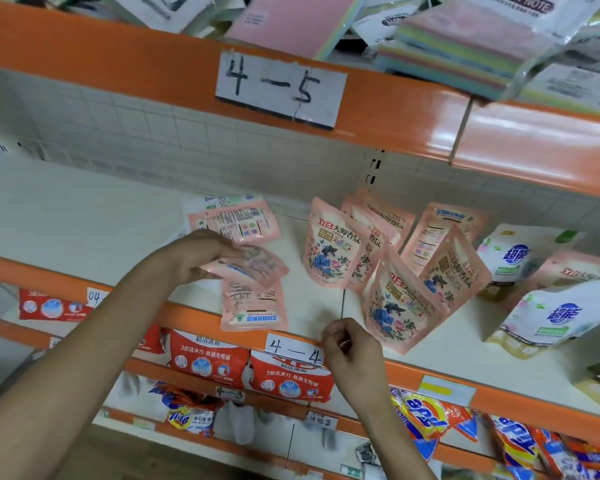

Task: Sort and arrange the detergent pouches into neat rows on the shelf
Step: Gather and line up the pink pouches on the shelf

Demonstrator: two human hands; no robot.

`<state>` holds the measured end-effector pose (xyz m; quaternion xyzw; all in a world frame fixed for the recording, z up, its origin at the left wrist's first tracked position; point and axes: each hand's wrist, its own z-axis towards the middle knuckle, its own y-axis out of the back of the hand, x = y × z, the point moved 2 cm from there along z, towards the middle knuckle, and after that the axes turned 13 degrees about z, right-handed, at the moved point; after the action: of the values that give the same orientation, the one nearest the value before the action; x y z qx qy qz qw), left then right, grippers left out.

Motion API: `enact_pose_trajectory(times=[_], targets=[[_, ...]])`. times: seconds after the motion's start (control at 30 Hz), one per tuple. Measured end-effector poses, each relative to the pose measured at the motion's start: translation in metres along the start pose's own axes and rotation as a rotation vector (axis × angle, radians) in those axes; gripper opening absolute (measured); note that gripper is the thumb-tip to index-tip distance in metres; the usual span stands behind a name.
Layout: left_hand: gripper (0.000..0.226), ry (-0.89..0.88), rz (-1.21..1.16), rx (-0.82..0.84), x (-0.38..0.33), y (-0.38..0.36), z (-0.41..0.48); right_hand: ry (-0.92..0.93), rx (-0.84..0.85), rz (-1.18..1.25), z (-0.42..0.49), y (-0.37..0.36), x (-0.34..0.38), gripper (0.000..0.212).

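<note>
My left hand (pixel 198 252) grips a pink detergent pouch (pixel 257 265) by its edge, holding it flat just above the white shelf (pixel 84 216). Below it another pink pouch (pixel 253 306) lies flat at the shelf's front edge. Behind it, more flat pink pouches (pixel 236 220) lie back side up. Several pink pouches (pixel 333 244) stand upright to the right, some leaning. White pouches (pixel 551 317) lie tilted at the far right. My right hand (pixel 350 348) hovers by the shelf's front lip with its fingers curled, holding nothing I can see.
The orange shelf lip carries a paper label "4-4" (pixel 293 351). The shelf above (pixel 118 57) is labelled "4-5" (pixel 278 88) and holds sticky-note packs. Lower shelves hold red detergent bags (pixel 208 358) and orange bags (pixel 426 417). The left half of the white shelf is bare.
</note>
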<state>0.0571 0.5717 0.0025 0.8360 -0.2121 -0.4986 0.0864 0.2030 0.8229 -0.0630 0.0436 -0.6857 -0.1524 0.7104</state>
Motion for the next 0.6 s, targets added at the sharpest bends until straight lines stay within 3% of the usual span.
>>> enact_pose_trajectory(times=[0.1, 0.33, 0.5, 0.6], targets=[[0.026, -0.075, -0.096, -0.004, 0.009, 0.001, -0.011, -0.049, 0.090, 0.067, 0.007, -0.011, 0.009, 0.018], [0.043, -0.404, 0.036, 0.162, 0.018, -0.011, -0.044, -0.332, 0.353, 0.239, 0.006, -0.044, 0.037, 0.046], [0.048, -0.561, 0.090, 0.305, 0.020, -0.017, -0.059, -0.499, 0.279, 0.501, 0.008, -0.052, 0.047, 0.050], [0.055, -0.584, 0.044, 0.339, 0.018, -0.017, -0.063, -0.350, 0.171, 0.493, 0.006, -0.049, 0.042, 0.049]])
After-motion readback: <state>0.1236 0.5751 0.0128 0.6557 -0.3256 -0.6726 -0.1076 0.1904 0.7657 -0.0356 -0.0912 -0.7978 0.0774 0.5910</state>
